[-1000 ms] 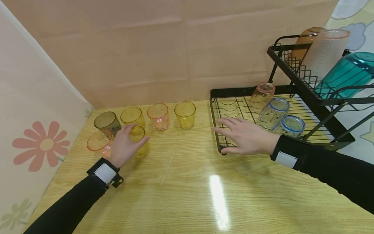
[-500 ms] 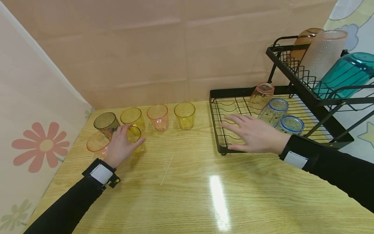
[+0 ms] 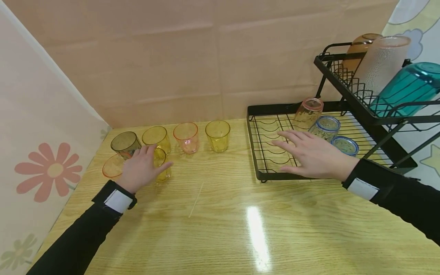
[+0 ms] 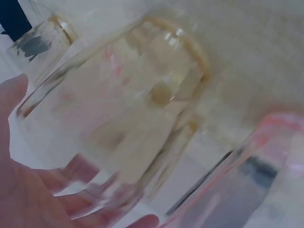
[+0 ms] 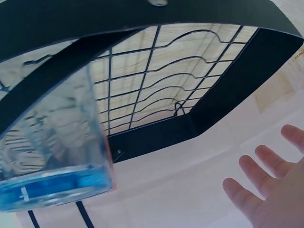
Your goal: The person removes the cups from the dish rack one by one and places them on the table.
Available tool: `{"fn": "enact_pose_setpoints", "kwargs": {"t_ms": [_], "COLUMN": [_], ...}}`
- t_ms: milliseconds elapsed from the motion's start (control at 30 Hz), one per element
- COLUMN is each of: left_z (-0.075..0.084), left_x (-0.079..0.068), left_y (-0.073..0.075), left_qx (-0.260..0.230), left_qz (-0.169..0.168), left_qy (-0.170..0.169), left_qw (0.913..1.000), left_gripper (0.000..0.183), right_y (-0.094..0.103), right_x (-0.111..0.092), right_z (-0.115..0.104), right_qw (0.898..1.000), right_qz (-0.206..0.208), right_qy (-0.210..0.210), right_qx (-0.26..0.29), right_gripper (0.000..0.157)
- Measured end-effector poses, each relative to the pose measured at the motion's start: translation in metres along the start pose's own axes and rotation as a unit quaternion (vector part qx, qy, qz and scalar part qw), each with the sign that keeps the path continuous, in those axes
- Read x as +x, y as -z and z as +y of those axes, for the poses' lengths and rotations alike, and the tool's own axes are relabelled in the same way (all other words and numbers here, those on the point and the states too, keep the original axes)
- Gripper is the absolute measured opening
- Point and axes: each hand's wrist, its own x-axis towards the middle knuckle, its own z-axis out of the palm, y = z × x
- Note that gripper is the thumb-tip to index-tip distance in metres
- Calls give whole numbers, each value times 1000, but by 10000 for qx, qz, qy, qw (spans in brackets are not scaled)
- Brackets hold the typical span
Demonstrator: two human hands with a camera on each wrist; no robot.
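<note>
The yellow cup (image 3: 161, 166) stands near the worktop's (image 3: 220, 229) far left corner, in front of a row of four cups, and the left hand (image 3: 141, 170) has its grip wrapped around it. An orange cup (image 3: 111, 168) sits just beside it. The right hand (image 3: 314, 156) hovers with its grip released, fingers spread, over the black rack's (image 3: 256, 156) lower tier, near a blue-rimmed glass (image 3: 324, 128).

I log back row on wooden table (image 3: 240, 229): grey glass (image 3: 125, 143), yellow glass (image 3: 156, 137), pink glass (image 3: 186, 136), second yellow glass (image 3: 217, 135). Thin stick (image 3: 196, 200) mid-table. Upper shelf: frosted tumbler (image 3: 381, 65), teal tumbler (image 3: 409, 89). Flower-print panel (image 3: 48, 170) at left.
</note>
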Motion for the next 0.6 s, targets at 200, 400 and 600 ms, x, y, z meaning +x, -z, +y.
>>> {"fn": "enact_pose_setpoints", "kwargs": {"t_ms": [200, 400, 600], "left_z": [8, 23, 49], "left_x": [7, 18, 32], "left_y": [15, 28, 36], "left_qx": [364, 513, 920], "left_qz": [562, 815, 1120], "left_qy": [-344, -579, -945], "left_qw": [9972, 9937, 9849], "left_gripper": [75, 76, 81], "right_y": [1, 6, 11], "right_x": [-7, -13, -19], "right_z": [9, 16, 19], "right_qw": [9997, 9987, 9969], "right_qz": [133, -7, -72], "right_qy": [-149, -444, -698], "right_qx": [-162, -245, -357], "right_gripper": [77, 79, 81]}}
